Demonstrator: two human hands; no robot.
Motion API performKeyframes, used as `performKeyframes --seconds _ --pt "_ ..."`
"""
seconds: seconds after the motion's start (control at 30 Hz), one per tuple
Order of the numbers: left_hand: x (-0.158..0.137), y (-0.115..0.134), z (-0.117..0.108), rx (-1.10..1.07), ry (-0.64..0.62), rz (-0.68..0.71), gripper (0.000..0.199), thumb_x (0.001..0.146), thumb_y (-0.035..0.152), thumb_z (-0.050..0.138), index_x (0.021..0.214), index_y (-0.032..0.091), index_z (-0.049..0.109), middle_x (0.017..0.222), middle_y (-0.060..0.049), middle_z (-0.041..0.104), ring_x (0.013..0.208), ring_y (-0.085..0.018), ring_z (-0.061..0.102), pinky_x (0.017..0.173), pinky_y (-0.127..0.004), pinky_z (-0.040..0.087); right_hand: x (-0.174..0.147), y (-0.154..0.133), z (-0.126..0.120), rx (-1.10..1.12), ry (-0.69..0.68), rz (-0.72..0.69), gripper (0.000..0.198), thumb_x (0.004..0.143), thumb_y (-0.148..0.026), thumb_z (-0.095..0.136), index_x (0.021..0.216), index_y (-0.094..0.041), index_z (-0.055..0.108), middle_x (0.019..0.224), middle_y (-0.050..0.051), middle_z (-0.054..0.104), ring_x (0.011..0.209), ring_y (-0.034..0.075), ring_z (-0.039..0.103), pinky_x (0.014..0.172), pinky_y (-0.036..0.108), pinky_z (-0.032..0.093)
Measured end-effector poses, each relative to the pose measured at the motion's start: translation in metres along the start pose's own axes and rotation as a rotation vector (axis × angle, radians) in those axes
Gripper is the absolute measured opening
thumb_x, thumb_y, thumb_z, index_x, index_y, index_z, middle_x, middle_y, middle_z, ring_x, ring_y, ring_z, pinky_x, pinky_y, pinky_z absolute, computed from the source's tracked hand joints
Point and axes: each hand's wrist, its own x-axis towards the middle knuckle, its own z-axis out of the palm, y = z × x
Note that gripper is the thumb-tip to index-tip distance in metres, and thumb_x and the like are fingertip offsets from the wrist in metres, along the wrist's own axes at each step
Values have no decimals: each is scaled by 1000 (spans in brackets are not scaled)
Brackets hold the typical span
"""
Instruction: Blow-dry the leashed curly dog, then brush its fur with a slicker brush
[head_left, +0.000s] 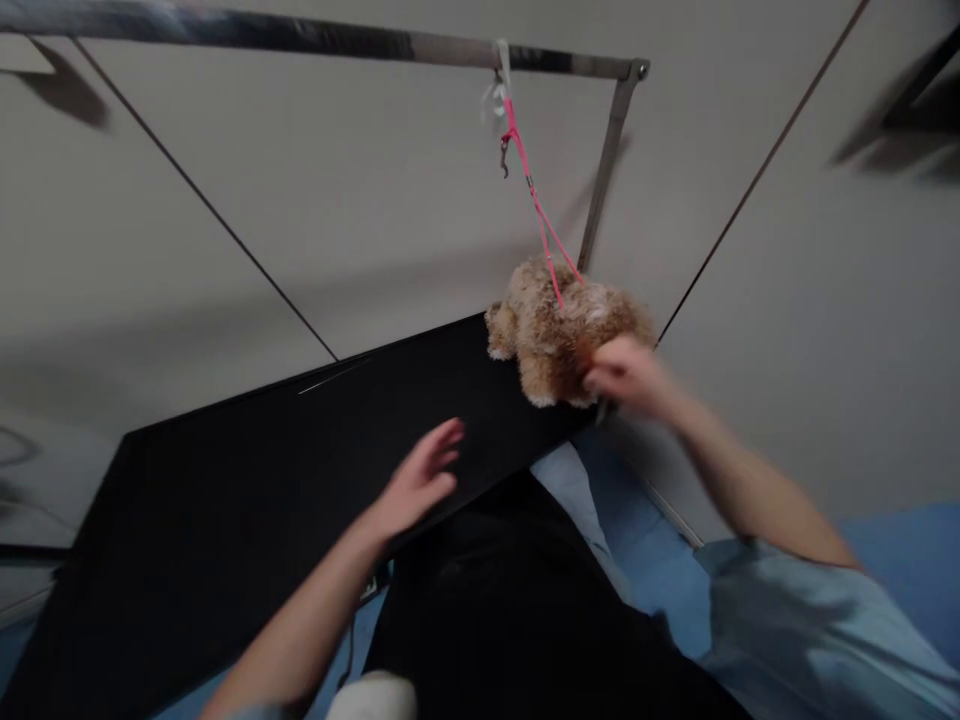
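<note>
A small, curly-coated tan dog [551, 335] stands at the far right end of a black table [247, 500]. A pink loop leash [541, 215] runs from an overhead metal bar down to the dog's body. My right hand [626, 375] is at the dog's near rear side, fingers curled and blurred by motion. Something dark and thin shows just below those fingers, too smeared to name. Over the table's near edge is my left hand [420, 480], its fingers apart and holding nothing, well short of the dog.
The metal bar [337, 40] crosses above the table and joins an upright post [604, 165] behind the dog. A small metal hook [504, 158] hangs beside the leash. A pale wall [225, 130] rises behind the table, and blue floor [667, 560] shows below.
</note>
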Motion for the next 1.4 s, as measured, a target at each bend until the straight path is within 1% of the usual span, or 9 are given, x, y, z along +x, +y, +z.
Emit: performKeyframes --seconds 0.1,0.2,0.3,0.53,0.8,1.03,1.13,1.23,1.4 --pt "19 -45 78 -316 -271 -4 121 42 71 102 148 25 65 151 -23 61 143 -44 56 112 -57 51 -91 -2 117 189 -489 -243 5 85 -27 83 81 -26 81 87 3 78 94 24 73 96 44 59" --pt "8 -78 118 -478 -39 -86 90 64 71 94 135 21 72 120 -16 75 116 -33 72 108 -49 55 -153 16 182 295 -264 -35 40 91 -32 69 130 -27 76 148 12 66 146 33 56 123 56 46" --pt "-8 -92 127 -598 279 -70 65 73 72 88 110 20 80 114 -12 78 109 -28 74 104 -41 57 -190 29 203 410 -128 269 69 84 -39 75 150 -22 62 158 15 58 153 36 49 128 59 41" --pt "-19 -103 148 -635 611 63 54 86 65 77 117 21 83 131 -13 77 128 -31 70 116 -43 51 -217 17 217 666 -61 509 29 87 -44 69 105 -25 82 123 9 81 120 31 73 114 52 54" --pt "-1 -111 144 -432 383 48 60 86 64 80 125 19 81 134 -15 75 131 -34 68 120 -47 48 -194 53 214 626 68 617 28 82 -54 69 80 -26 68 78 3 72 80 24 68 81 41 60" --pt "24 -116 158 -668 114 -224 68 76 66 89 126 22 77 107 -9 78 84 -22 73 71 -34 61 -226 130 86 546 165 744 46 90 -73 58 83 -27 62 70 3 64 68 24 67 78 49 64" --pt "27 -111 180 -712 53 -228 68 76 67 89 125 22 76 95 -6 76 78 -19 72 67 -30 59 -253 145 45 307 270 770 59 73 -76 78 99 -24 72 99 12 77 101 33 73 99 58 59" --pt "22 -107 208 -720 51 -221 66 78 66 88 125 22 75 105 -7 78 86 -20 74 71 -30 60 -267 125 68 300 260 712 81 51 -69 95 114 -20 76 131 20 74 133 42 64 119 63 47" --pt "5 -108 244 -629 121 -197 60 97 69 62 136 24 70 115 -10 77 94 -22 74 82 -34 61 -263 86 139 462 350 639 42 81 -60 76 103 -25 80 110 8 81 109 32 74 105 55 58"
